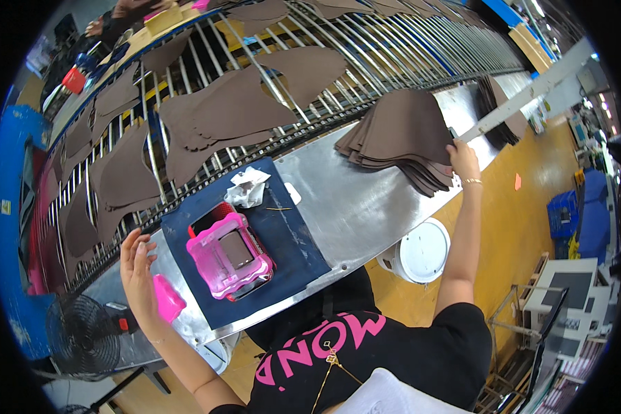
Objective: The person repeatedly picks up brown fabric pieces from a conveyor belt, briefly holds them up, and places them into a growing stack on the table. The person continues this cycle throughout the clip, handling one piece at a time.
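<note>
My right hand (464,161) is at the right corner of a fanned stack of brown sheet pieces (403,127) on the metal table. Its fingers are closed on the corner of the top piece. My left hand (138,269) is raised over the table's left end, fingers apart, holding nothing. Beside it lies a bright pink piece (168,298). Between my hands a pink scalloped-rim container (217,272), with a dark square in its middle, sits on a dark blue mat (293,265). A crumpled white cloth or tissue (248,188) lies behind it.
A roller conveyor (221,52) carrying several brown pieces (234,103) runs behind the metal table (324,200). A second brown stack (497,107) stands at far right under a pale metal bar (531,90). A white lidded bucket (424,252) is below the front edge; a black fan (83,331) stands left.
</note>
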The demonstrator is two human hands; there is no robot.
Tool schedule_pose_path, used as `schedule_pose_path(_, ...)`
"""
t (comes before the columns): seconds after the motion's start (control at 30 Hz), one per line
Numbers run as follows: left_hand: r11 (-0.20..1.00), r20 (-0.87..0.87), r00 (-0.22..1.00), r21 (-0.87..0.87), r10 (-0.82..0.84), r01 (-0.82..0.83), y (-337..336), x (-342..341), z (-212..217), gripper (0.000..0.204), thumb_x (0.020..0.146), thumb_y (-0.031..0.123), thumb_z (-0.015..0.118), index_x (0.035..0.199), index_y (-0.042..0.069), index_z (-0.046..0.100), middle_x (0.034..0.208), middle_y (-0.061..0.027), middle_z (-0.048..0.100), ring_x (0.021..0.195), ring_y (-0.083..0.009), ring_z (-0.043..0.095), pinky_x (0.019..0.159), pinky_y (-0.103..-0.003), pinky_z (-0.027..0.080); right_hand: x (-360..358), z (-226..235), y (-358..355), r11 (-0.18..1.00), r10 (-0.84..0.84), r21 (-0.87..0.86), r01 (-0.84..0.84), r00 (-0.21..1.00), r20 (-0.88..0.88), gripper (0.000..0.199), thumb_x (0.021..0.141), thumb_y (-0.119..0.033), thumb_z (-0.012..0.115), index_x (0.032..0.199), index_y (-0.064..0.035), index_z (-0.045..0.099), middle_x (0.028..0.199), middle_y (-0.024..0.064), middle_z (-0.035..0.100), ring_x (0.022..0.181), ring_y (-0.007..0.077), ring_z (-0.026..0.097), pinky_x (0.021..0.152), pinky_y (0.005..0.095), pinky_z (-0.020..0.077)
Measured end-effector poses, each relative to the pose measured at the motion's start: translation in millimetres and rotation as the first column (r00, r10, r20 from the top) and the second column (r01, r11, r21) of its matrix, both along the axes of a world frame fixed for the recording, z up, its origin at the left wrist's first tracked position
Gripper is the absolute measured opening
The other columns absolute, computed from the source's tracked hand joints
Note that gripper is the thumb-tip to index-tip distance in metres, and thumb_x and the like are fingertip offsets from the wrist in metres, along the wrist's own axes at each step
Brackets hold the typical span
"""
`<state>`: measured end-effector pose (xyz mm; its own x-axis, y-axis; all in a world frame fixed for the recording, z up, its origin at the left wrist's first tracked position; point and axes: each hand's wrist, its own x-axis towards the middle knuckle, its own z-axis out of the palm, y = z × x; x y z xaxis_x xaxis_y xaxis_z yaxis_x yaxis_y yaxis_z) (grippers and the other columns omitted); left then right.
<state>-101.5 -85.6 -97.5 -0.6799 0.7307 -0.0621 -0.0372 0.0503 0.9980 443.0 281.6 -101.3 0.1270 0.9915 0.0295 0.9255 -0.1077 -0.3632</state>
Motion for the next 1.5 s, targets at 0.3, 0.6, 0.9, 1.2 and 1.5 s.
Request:
schedule_pose_path(0.3,0.995,-0.301,0.949,0.003,-0.097,0.103,57.9,51.3,41.1,0.041,0.091,0.018,0.061,0.128,0.004,0.052,0.125,-0.0081,0.052,0.113,-0.0171,0.051,0.090,-0.028,0.042,-109.7,127.3,-87.2,0.821,0.504,0.508,-0.260,0.749,-0.431,0.027,0.096,-0.019,0.056,0.117,-0.0016,0.061,0.067,0.0066,0.062,0.052,0.0140,0.065,0.043,0.0221,0.0459)
schedule_pose_path(0.6,0.979,-0.236,0.972,0.191,-0.020,0.066,24.5,45.3,80.4,0.022,0.096,0.021,0.056,0.098,-0.001,0.060,0.067,-0.0066,0.064,0.051,-0.0138,0.061,0.044,-0.022,0.043,-243.6,66.1,-147.0,0.600,0.736,0.583,-0.547,0.093,-0.670,0.021,0.091,-0.009,0.062,0.108,0.0023,0.059,0.083,0.0065,0.065,0.067,0.0146,0.065,0.055,0.0249,0.0507)
schedule_pose_path(0.9,0.897,-0.544,0.721,0.167,0.430,-0.409,-75.7,16.1,103.9,0.017,0.088,0.012,0.067,0.101,0.000,0.066,0.062,-0.0013,0.059,0.052,-0.0046,0.051,0.048,-0.017,0.035,-316.7,23.7,-191.3,0.273,0.912,0.585,-0.764,0.012,-0.410,0.016,0.076,-0.011,0.076,0.089,-0.0056,0.070,0.075,0.0084,0.067,0.064,0.0228,0.062,0.077,0.0346,0.0484)
schedule_pose_path(1.2,0.928,-0.535,0.787,-0.018,0.306,-0.373,-96.2,24.1,78.0,0.007,0.088,0.007,0.065,0.090,0.000,0.064,0.064,0.0018,0.054,0.056,-0.0023,0.049,0.050,-0.018,0.035,-312.9,7.6,-184.4,0.106,0.980,0.671,-0.734,-0.036,-0.195,0.012,0.071,-0.008,0.076,0.082,-0.0071,0.071,0.069,0.0061,0.065,0.063,0.0228,0.057,0.082,0.0384,0.0410)
schedule_pose_path(1.5,0.965,-0.547,0.832,-0.255,-0.088,-0.066,-32.7,49.7,39.7,0.007,0.081,0.000,0.065,0.086,-0.003,0.064,0.069,-0.0081,0.054,0.053,-0.0156,0.053,0.051,-0.028,0.041,-229.7,-24.8,-155.7,0.259,0.965,0.536,-0.804,0.192,-0.178,0.018,0.074,0.006,0.067,0.085,-0.0087,0.068,0.081,0.0036,0.069,0.066,0.0197,0.061,0.081,0.0347,0.0370)
